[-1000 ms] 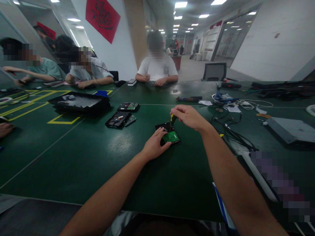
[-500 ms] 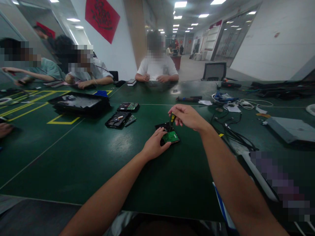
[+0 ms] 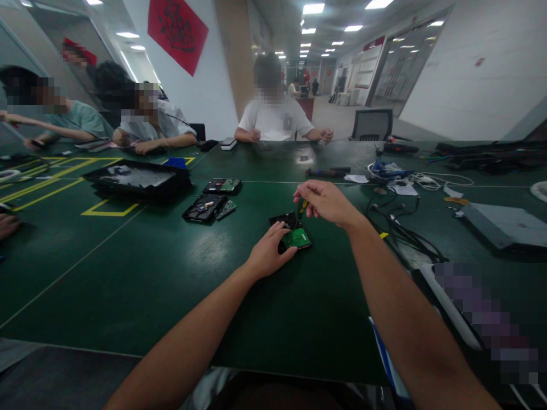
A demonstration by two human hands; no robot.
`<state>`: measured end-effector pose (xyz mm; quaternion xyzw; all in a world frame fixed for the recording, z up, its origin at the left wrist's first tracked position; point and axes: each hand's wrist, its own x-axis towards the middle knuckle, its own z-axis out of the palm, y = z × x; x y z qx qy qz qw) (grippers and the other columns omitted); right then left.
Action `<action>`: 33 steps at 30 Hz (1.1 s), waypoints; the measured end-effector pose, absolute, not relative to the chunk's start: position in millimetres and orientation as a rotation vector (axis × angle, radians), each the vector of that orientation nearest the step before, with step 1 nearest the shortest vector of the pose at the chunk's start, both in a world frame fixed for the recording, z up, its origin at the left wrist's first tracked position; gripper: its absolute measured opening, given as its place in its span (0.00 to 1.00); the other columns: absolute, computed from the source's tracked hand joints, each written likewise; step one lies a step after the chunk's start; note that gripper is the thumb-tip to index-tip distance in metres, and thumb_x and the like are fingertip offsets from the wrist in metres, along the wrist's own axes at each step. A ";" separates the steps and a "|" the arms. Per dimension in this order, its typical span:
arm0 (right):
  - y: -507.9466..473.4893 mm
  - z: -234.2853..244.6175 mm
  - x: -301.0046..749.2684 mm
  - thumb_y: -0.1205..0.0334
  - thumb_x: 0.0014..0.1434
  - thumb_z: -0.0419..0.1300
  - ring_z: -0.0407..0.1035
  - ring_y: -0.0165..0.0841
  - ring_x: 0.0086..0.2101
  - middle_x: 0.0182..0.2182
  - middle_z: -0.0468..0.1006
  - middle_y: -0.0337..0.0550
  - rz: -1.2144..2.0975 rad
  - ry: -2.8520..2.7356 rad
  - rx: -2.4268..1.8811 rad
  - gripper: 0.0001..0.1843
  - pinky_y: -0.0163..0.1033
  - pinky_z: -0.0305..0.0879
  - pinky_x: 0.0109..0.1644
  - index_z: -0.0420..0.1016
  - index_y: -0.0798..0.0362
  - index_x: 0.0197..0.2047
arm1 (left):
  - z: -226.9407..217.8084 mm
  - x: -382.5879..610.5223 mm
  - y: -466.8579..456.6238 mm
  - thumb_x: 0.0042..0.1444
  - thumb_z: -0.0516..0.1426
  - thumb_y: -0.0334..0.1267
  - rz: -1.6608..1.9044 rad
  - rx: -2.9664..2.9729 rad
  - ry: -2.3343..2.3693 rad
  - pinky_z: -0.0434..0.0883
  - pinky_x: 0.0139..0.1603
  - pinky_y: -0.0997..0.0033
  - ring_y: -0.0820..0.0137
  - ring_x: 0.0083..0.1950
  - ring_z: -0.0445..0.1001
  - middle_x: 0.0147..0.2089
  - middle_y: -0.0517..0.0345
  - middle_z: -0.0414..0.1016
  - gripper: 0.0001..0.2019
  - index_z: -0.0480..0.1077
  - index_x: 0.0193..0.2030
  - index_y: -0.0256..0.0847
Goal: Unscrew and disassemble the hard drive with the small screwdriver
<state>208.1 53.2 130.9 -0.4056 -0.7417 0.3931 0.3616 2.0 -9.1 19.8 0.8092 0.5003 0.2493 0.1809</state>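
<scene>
Left hand (image 3: 267, 253) half-curled, fingertips clamping the near edge of the hard drive (image 3: 298, 238), which lies green board up on the table (image 3: 162, 273) just beyond the knuckles. Right hand (image 3: 327, 202) pinched shut on a small screwdriver (image 3: 302, 207), tip down over the drive's far corner. The drive is likely dense and rigid with a fragile board, so brace it by the metal edges.

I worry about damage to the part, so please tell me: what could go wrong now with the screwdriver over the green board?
1. The screwdriver, only pinched in the right hand, may slip and scratch the green circuit board.
2. The left hand steadies the hard drive close beside the tip; a slip could poke that hand.
</scene>
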 end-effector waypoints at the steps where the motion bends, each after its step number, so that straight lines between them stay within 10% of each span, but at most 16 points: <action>1: 53.4 130.4 208.0 0.44 0.70 0.55 0.71 0.29 0.25 0.38 0.81 0.46 1.057 -1.906 -1.021 0.18 0.37 0.65 0.26 0.75 0.51 0.44 | 19.8 1.9 -9.1 0.63 0.58 0.53 0.705 2.288 1.412 0.56 0.77 0.52 0.56 0.79 0.52 0.77 0.47 0.57 0.29 0.67 0.67 0.41; 6: 55.6 128.3 210.3 0.47 0.69 0.57 0.71 0.32 0.27 0.28 0.76 0.41 0.999 -1.966 -1.008 0.16 0.38 0.66 0.30 0.77 0.50 0.45 | 18.9 1.2 -8.3 0.63 0.58 0.53 0.701 2.298 1.412 0.55 0.77 0.53 0.57 0.79 0.52 0.77 0.47 0.56 0.30 0.66 0.68 0.41; 17: 54.3 130.0 207.3 0.51 0.69 0.57 0.68 0.26 0.22 0.42 0.83 0.45 0.937 -1.898 -1.074 0.12 0.36 0.61 0.25 0.74 0.50 0.43 | 16.7 1.8 -7.5 0.63 0.58 0.54 0.683 2.291 1.428 0.55 0.77 0.54 0.57 0.79 0.52 0.77 0.47 0.57 0.31 0.66 0.68 0.40; 33: 56.5 128.6 209.3 0.52 0.67 0.60 0.69 0.27 0.22 0.38 0.82 0.46 0.937 -1.874 -1.112 0.12 0.37 0.60 0.24 0.74 0.52 0.40 | 19.5 1.3 -9.0 0.63 0.58 0.54 0.675 2.293 1.429 0.55 0.77 0.54 0.57 0.79 0.51 0.78 0.47 0.56 0.31 0.66 0.69 0.39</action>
